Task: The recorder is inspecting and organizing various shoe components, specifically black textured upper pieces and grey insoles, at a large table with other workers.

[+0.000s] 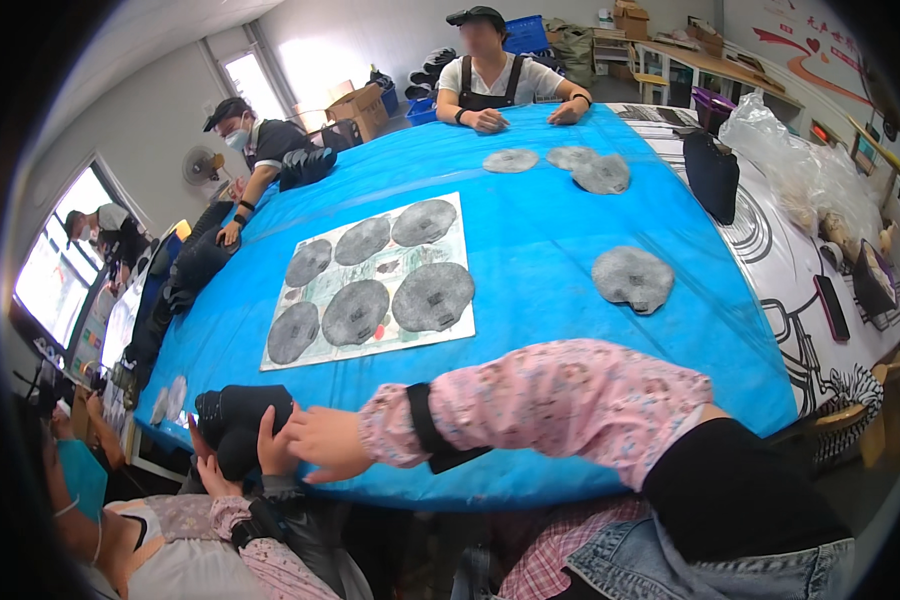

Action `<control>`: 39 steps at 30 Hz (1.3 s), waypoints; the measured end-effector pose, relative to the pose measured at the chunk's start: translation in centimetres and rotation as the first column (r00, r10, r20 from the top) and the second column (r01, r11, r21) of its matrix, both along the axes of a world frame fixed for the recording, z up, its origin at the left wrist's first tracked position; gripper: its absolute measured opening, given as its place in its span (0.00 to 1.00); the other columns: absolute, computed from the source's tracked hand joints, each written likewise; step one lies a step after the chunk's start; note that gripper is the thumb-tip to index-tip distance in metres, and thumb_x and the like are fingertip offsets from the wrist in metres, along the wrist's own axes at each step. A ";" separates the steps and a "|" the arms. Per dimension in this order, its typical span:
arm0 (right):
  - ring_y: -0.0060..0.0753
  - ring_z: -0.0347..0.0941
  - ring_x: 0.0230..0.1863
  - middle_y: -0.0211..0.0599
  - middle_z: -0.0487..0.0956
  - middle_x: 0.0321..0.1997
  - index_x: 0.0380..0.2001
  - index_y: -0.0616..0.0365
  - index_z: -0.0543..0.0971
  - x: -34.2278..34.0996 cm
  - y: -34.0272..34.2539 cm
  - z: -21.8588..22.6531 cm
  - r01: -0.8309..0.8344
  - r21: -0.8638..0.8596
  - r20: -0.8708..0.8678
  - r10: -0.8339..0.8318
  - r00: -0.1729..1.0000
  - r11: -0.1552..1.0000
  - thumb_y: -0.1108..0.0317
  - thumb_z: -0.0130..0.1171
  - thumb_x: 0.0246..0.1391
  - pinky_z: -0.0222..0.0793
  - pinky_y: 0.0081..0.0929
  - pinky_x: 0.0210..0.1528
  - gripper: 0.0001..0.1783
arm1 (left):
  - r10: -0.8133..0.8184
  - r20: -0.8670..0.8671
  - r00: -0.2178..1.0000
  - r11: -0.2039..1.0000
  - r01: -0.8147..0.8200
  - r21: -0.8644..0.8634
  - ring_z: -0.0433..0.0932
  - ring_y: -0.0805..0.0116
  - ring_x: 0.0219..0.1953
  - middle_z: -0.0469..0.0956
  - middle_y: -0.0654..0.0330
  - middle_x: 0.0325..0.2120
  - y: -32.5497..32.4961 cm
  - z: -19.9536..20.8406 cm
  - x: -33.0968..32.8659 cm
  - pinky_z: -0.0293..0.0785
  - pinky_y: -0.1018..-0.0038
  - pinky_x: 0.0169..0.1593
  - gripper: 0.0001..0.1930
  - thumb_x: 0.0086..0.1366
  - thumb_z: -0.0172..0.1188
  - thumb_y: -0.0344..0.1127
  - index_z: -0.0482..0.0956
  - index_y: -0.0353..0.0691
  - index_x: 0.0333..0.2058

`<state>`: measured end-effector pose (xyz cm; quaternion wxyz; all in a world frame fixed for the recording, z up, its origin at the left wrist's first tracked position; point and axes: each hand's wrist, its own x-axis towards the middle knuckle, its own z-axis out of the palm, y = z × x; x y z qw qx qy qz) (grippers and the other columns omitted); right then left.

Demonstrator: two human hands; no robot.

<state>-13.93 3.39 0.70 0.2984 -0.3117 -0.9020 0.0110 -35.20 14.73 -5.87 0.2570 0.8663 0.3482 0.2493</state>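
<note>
My right hand (328, 442), at the end of a pink floral sleeve with a black wristband, reaches left across the near table edge. Its fingers are partly stretched and apart, with nothing visible between them. The fingertips meet or overlap the hand (274, 446) of a person seated at my left; which, I cannot tell. That person holds a rounded black object (240, 415), its kind unclear, in both hands. My left hand does not show. Beyond lies a patterned board (386, 268) bearing several round, grey speckled pieces (432, 297), each with a small dark patch.
A blue sheet (540, 300) covers the table. More grey round pieces lie at right (633, 279) and at the far side (601, 174). Across sits a person (490, 85); another leans in at far left. Clear plastic bags (800, 150) and a black phone-like slab (830, 307) lie at right.
</note>
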 end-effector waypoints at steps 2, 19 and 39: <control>0.40 0.64 0.45 0.42 0.69 0.43 0.31 0.61 0.73 -3.5 3.3 -1.0 0.032 0.109 -0.105 -0.021 0.994 0.993 0.56 0.61 0.40 0.61 0.34 0.47 0.20 | 0.318 0.193 0.928 0.947 -0.318 -0.032 0.67 0.68 0.50 0.68 0.56 0.49 0.0 3.0 -3.8 0.56 0.72 0.57 0.21 0.66 0.42 0.41 0.61 0.34 0.52; 0.54 0.51 0.60 0.54 0.52 0.61 0.59 0.65 0.50 -1.4 11.2 -4.2 0.355 -0.240 -0.353 -0.422 0.835 0.903 0.49 0.66 0.34 0.53 0.45 0.56 0.55 | 0.172 0.283 0.944 0.971 -0.113 -0.212 0.73 0.68 0.40 0.75 0.56 0.38 -1.3 -0.5 5.7 0.66 0.76 0.43 0.14 0.64 0.48 0.34 0.69 0.30 0.44; 0.63 0.47 0.62 0.66 0.49 0.62 0.59 0.67 0.50 -2.2 10.2 -2.4 0.185 -0.428 -0.366 -0.357 0.860 0.885 0.43 0.60 0.39 0.50 0.48 0.59 0.53 | 0.595 0.164 0.787 0.703 -0.608 0.369 0.70 0.71 0.26 0.72 0.58 0.25 4.7 9.6 3.7 0.67 0.75 0.31 0.12 0.61 0.52 0.33 0.68 0.33 0.42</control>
